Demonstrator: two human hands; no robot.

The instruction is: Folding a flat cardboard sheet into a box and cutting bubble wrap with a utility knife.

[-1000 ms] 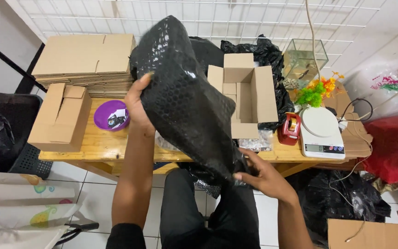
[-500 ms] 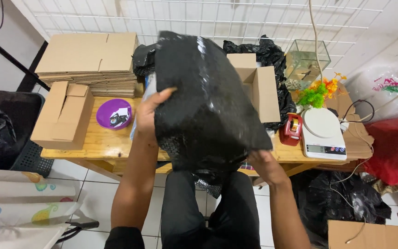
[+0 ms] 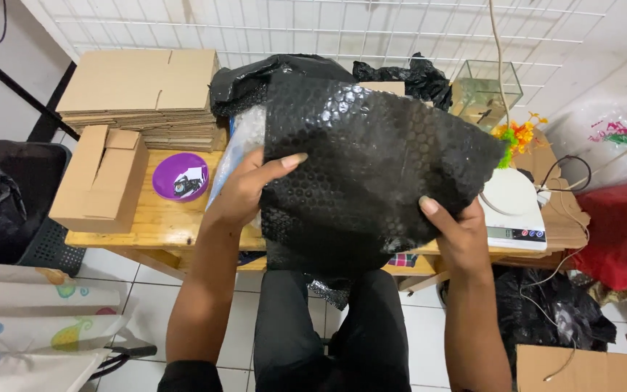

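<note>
I've got two hands up, left hand (image 3: 244, 192) and right hand (image 3: 459, 232), on one black bubble-wrap sheet (image 3: 371, 167). On the desk (image 3: 161, 221): one purple bowl (image 3: 179, 176), one folded small carton (image 3: 99, 180), one stack of flat cardboard (image 3: 139, 91), one white scale (image 3: 513, 210), one glass tank (image 3: 484, 91).

Both your forearms reach forward and up from below, bare to the elbows. Your left hand (image 3: 248, 192) is raised, palm turned toward you, fingers closed in a grip with the thumb pointing right toward the other hand. Your right hand (image 3: 459, 232) sits lower and to the right, well apart, thumb up, fingers curled in a pinch.
</note>
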